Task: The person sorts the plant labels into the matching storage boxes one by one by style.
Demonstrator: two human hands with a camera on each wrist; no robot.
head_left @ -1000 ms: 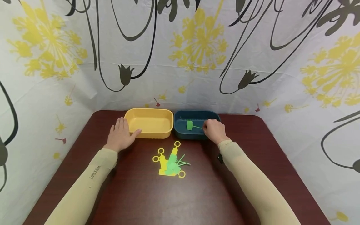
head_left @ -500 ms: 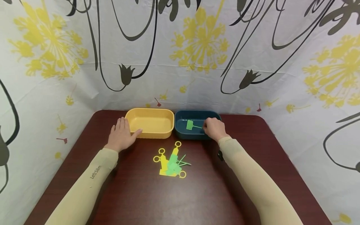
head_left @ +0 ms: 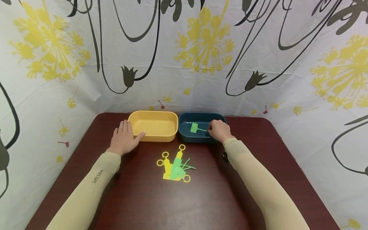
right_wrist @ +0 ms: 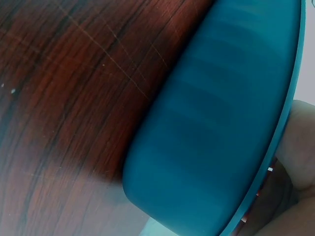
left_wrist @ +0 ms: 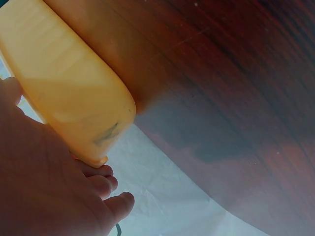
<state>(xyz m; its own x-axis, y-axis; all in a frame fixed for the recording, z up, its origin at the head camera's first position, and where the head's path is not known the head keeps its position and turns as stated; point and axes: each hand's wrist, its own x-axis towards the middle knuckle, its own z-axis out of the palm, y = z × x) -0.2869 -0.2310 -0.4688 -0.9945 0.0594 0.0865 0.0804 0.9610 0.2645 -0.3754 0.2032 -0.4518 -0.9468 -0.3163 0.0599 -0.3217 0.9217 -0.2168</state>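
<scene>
My left hand [head_left: 123, 138] rests, fingers straight, at the left end of the yellow bin [head_left: 158, 138]. In the left wrist view its fingers [left_wrist: 101, 184] lie along the rim of that bin [left_wrist: 74, 93]. At the right end of the blue bin [head_left: 192, 138], my right hand [head_left: 219, 131] has curled fingers that pinch the thin stem of a green plastic tag [head_left: 194, 127]. The tag's flat square head points left over the bin's inside. From the right wrist, the blue bin's outer wall [right_wrist: 206, 118] hides the tag, and part of the hand [right_wrist: 299, 147] shows beyond the rim.
A loose pile of green tags [head_left: 176, 171] with thin stems and yellow tags [head_left: 167, 166] with rings lies on the dark red table [head_left: 161, 204], in front of the bins. The bins stand side by side near the far table edge, before a patterned cloth [head_left: 161, 57].
Almost nothing differs. The whole view has shifted slightly, while both hands keep their places at the bins and the right one still pinches the green tag.
</scene>
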